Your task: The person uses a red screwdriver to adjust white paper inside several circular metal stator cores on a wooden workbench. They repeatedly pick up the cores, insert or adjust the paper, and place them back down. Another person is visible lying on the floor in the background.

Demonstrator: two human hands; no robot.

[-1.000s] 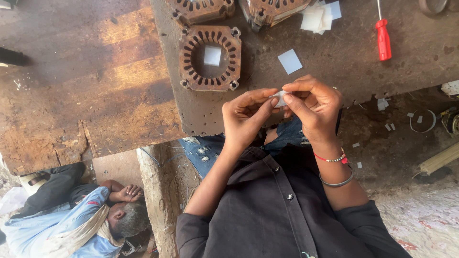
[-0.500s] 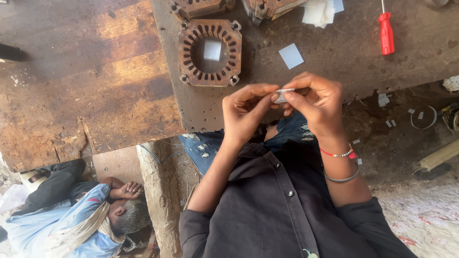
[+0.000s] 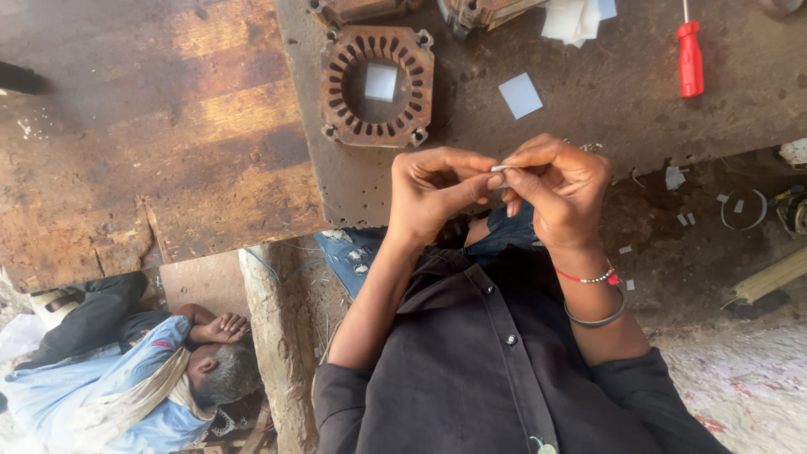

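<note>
Paper strip [image 3: 499, 168], small, pale and folded narrow, sits pinched between the fingertips of both hands, held up in front of the person's chest and just off the near edge of the workbench [image 3: 252, 168]. Left hand [image 3: 433, 197]: thumb and forefinger closed on the strip's left end, other fingers curled. Right hand [image 3: 561, 187]: thumb and forefinger closed on the right end, so only a short stretch shows between the two grips. Judged light, thin and flexible; likely creases or tears under hard pulling, so a fingertip hold at the ends, as now, suits it. Wrist of the right hand carries a red beaded thread and a metal bangle [image 3: 595, 318]. On the bench, far from the hands: a rusty stator core [image 3: 377, 86] with slotted bore, a square of white paper lying in its opening; a loose square paper piece [image 3: 520, 95] to its right; a red-handled screwdriver [image 3: 690, 59] farther right; a stack of paper pieces [image 3: 574, 18] at the far edge. Another person [image 3: 126, 370] lies on the ground at near left.
</note>
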